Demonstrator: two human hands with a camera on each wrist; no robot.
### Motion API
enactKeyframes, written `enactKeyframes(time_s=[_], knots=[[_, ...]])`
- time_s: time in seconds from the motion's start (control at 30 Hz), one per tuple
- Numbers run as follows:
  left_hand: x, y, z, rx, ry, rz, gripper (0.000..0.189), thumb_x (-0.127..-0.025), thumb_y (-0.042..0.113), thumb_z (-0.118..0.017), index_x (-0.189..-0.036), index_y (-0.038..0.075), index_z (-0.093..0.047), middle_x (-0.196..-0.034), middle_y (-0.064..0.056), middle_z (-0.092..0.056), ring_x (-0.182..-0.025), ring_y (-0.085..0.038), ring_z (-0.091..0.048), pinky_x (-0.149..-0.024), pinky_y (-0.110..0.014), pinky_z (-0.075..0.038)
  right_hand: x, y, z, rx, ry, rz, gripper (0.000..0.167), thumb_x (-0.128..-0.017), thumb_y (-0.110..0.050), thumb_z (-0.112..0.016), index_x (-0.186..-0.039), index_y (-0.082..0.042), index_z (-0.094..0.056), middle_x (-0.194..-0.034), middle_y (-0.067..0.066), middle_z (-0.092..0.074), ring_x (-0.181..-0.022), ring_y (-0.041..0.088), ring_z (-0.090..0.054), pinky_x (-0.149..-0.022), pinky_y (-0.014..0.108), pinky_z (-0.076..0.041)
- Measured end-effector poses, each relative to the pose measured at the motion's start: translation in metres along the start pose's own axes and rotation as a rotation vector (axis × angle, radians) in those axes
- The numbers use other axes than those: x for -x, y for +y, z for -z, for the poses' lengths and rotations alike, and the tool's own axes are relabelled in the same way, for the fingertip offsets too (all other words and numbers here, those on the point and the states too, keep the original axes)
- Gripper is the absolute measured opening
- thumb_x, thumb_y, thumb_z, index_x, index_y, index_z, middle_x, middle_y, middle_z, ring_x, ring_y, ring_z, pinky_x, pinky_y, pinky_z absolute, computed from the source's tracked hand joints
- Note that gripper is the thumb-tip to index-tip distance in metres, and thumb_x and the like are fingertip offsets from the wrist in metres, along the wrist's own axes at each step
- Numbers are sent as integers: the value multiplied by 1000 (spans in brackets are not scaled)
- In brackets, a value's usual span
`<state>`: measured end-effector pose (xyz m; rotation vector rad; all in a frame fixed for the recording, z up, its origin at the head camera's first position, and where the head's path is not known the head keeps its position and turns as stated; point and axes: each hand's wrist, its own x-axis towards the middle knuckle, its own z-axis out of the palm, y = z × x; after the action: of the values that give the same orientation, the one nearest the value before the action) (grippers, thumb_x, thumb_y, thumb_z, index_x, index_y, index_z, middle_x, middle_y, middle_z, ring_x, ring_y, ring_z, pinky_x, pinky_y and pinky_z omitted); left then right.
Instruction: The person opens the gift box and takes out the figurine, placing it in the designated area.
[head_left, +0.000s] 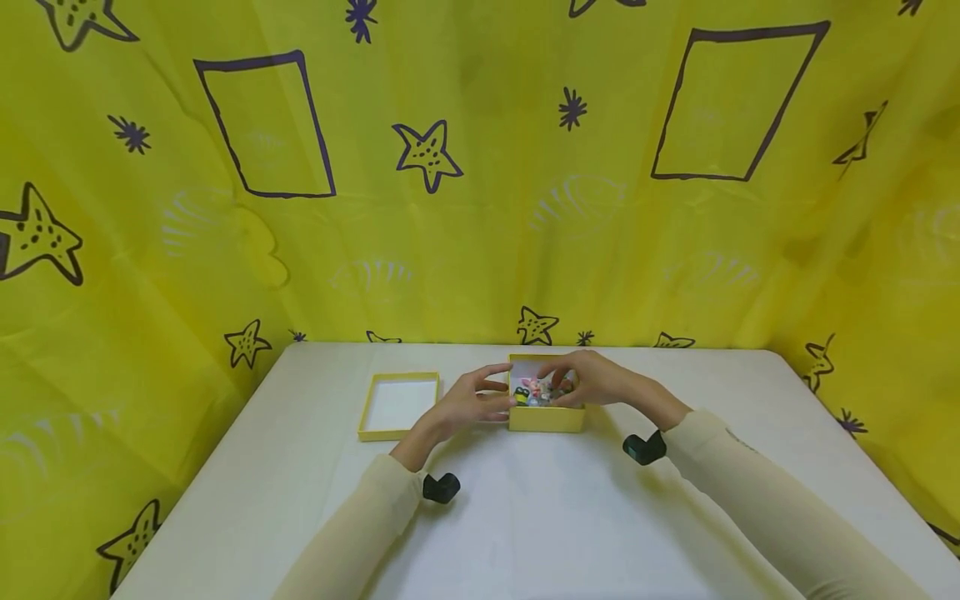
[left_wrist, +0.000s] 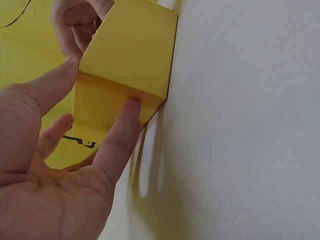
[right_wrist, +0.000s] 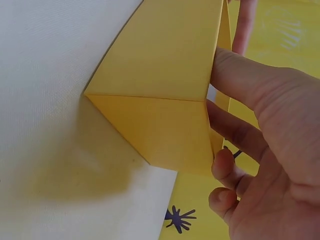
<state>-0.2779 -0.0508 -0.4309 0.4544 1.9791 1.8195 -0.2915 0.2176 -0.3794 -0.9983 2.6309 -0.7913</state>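
An open yellow box (head_left: pixel 546 419) stands on the table, with several small colourful figurines (head_left: pixel 534 390) inside. One at its left is green and black, another pink and white. My left hand (head_left: pixel 467 406) is at the box's left side; in the left wrist view its loosely spread fingers (left_wrist: pixel 120 135) touch the yellow wall, thumb near the upper edge. From the right, my right hand (head_left: pixel 588 379) reaches over the rim, thumb and index finger down among the figurines. The box wall hides those fingertips in the right wrist view, so I cannot tell whether they pinch a figurine.
Left of the box lies a shallow yellow lid (head_left: pixel 399 434), its white inside facing up. Both sit toward the far part of the white table (head_left: pixel 517 517). A yellow curtain (head_left: pixel 480 242) with starfish drawings hangs behind and along the sides.
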Motion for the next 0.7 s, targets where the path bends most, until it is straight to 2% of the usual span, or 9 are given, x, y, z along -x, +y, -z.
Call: enactKeyframes(time_s=[0.13, 0.23, 0.4, 0.5, 0.7], knots=[[0, 0, -1, 13, 7, -5, 72, -95, 2, -73, -158, 9, -40, -145, -31, -49, -107, -30, -70, -90, -40, -62, -2, 1, -2, 28, 0, 25, 40, -87, -15, -85, -123, -4, -71, -102, 11, -74, -92, 31, -67, -78, 32, -57], [-1, -2, -2, 19, 14, -8, 72, -94, 1, -73, -157, 8, -40, -142, -29, -51, -107, -30, -70, -89, -40, -62, -4, 1, -3, 85, 9, 54, 38, -86, -15, -85, -120, -4, -73, -97, 8, -75, -88, 28, -68, -77, 33, -57], [-1, 0, -2, 6, 24, 6, 73, -93, 2, -75, -157, 11, -42, -141, -26, -53, -109, -29, -69, -89, -39, -62, -7, -1, -5, 215, 30, 47, 34, -86, -19, -85, -118, -11, -76, -93, -1, -75, -85, 23, -65, -82, 43, -47], [1, 1, -2, 3, 26, 13, 73, -93, 3, -75, -157, 12, -43, -142, -27, -52, -110, -30, -69, -89, -39, -62, -8, -4, -7, 252, 39, 28, 32, -86, -20, -86, -116, -14, -77, -91, -5, -75, -86, 23, -61, -81, 47, -40], [0, 1, -2, 1, 34, 17, 73, -92, 3, -76, -157, 13, -43, -141, -27, -53, -109, -29, -69, -88, -39, -62, -7, -7, -8, 275, 40, 11, 27, -86, -19, -85, -112, -15, -79, -88, -7, -74, -88, 27, -54, -78, 45, -34]])
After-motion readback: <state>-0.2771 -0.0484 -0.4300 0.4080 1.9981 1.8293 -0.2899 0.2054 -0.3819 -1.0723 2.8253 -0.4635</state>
